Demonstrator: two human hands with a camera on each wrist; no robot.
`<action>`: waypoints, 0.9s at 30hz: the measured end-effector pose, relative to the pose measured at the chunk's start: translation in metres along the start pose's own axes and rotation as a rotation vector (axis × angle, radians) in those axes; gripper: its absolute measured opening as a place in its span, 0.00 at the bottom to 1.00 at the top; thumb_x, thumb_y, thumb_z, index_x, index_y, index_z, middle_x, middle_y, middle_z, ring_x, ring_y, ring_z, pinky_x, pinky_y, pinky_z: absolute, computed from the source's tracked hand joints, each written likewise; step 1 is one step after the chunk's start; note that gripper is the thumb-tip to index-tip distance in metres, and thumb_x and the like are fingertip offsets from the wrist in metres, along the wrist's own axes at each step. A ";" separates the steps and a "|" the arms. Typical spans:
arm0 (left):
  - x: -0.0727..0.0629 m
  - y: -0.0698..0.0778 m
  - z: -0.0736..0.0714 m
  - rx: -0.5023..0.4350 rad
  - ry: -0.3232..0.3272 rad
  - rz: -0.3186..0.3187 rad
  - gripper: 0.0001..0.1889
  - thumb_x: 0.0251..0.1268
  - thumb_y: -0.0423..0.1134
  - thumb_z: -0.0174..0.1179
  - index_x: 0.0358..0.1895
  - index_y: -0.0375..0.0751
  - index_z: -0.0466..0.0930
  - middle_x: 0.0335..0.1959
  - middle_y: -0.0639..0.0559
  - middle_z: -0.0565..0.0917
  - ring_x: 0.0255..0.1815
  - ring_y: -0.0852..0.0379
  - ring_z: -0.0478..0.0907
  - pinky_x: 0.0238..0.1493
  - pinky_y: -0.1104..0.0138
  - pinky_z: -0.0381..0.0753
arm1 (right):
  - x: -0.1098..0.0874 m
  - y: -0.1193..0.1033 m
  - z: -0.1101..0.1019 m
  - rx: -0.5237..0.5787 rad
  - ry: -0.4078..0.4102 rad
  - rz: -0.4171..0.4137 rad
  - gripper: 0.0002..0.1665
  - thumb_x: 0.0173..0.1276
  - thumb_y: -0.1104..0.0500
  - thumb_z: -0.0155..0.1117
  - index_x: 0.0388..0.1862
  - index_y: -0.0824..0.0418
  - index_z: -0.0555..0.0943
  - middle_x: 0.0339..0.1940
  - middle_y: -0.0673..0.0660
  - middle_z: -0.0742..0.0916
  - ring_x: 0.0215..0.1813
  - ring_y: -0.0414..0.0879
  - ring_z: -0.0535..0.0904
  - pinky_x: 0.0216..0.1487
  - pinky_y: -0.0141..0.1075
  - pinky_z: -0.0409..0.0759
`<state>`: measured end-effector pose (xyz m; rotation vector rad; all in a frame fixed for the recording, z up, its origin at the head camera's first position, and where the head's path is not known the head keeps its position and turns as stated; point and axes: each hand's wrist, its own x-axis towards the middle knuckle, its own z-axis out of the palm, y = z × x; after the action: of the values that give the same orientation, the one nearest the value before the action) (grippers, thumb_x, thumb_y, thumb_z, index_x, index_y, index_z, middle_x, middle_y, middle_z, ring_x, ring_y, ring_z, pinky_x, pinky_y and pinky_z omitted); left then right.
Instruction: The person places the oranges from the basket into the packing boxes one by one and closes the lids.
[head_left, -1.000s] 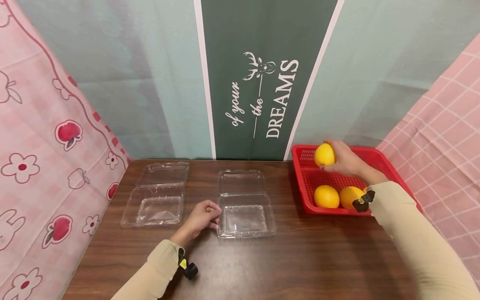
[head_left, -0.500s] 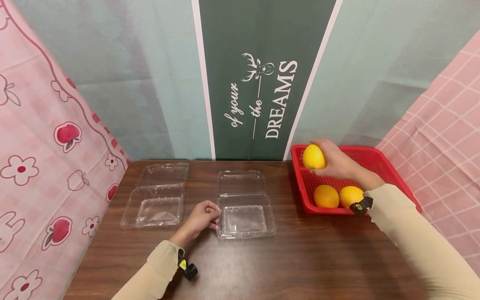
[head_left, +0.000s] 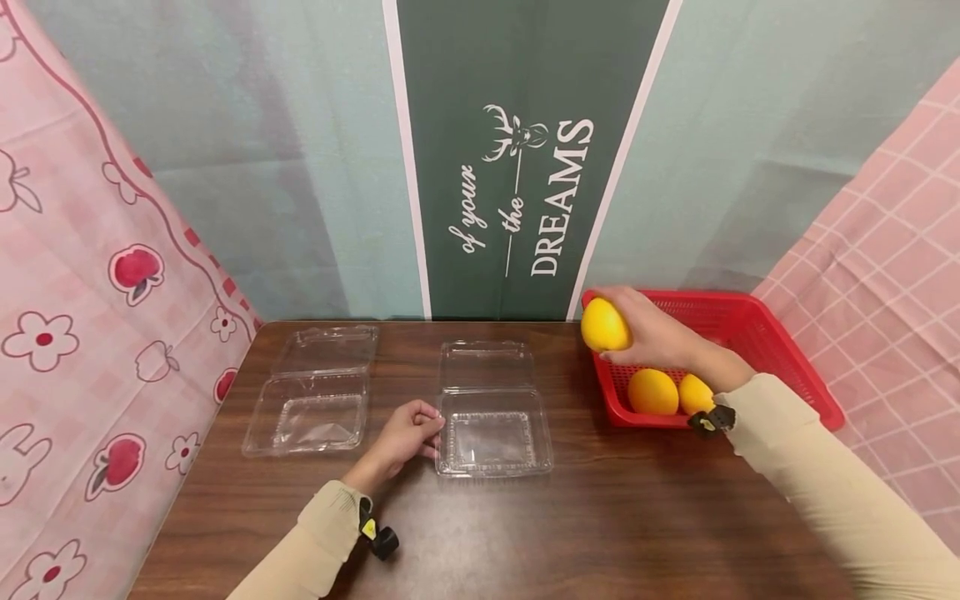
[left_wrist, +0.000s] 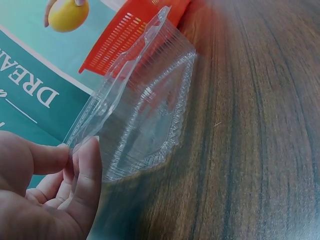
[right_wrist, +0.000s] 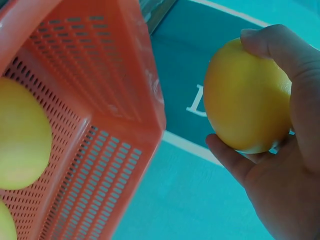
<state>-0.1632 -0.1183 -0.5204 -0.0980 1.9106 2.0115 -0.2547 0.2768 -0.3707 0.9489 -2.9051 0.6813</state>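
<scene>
My right hand (head_left: 652,332) grips an orange (head_left: 605,325) above the left rim of the red basket (head_left: 806,367). In the right wrist view the thumb lies over the top of that orange (right_wrist: 245,100) and fingers curl beneath it. Two more oranges show at the front of the basket, one orange (head_left: 652,392) beside another orange (head_left: 695,394) that the wrist partly covers. My left hand (head_left: 405,437) pinches the left edge of a clear clamshell container (head_left: 491,442), which stands open on the table. In the left wrist view thumb and forefinger hold its rim (left_wrist: 107,105).
A second clear clamshell container (head_left: 318,417) lies open at the left of the brown wooden table (head_left: 480,542). A green printed curtain (head_left: 525,167) hangs behind the table's back edge. Pink cloths (head_left: 90,333) hang at both sides.
My right hand has moved left with the orange, from over the basket's inside to its left rim. The left hand keeps its pinch on the container, which has barely shifted.
</scene>
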 end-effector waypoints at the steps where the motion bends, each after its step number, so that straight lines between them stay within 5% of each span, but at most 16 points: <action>1: 0.000 0.000 0.000 0.000 -0.001 0.000 0.07 0.72 0.24 0.55 0.46 0.23 0.69 0.31 0.45 0.78 0.26 0.58 0.77 0.24 0.69 0.86 | 0.000 -0.002 0.001 -0.001 -0.006 -0.003 0.57 0.44 0.61 0.84 0.73 0.62 0.65 0.64 0.60 0.74 0.63 0.55 0.68 0.56 0.57 0.82; 18: -0.002 0.001 -0.002 -0.010 0.003 -0.011 0.07 0.73 0.24 0.54 0.47 0.22 0.70 0.30 0.46 0.78 0.28 0.57 0.77 0.25 0.67 0.86 | 0.013 -0.035 0.031 -0.001 -0.080 -0.116 0.58 0.47 0.58 0.83 0.75 0.64 0.62 0.64 0.62 0.73 0.63 0.57 0.69 0.55 0.55 0.83; 27: -0.002 0.001 0.000 -0.018 -0.007 -0.016 0.07 0.73 0.24 0.54 0.48 0.21 0.69 0.29 0.47 0.77 0.27 0.58 0.77 0.25 0.67 0.87 | 0.020 -0.055 0.056 0.024 -0.167 -0.092 0.59 0.45 0.56 0.84 0.75 0.59 0.64 0.66 0.57 0.73 0.63 0.52 0.70 0.54 0.49 0.84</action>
<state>-0.1620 -0.1187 -0.5188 -0.1107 1.8815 2.0164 -0.2332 0.2029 -0.3963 1.1898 -2.9766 0.6635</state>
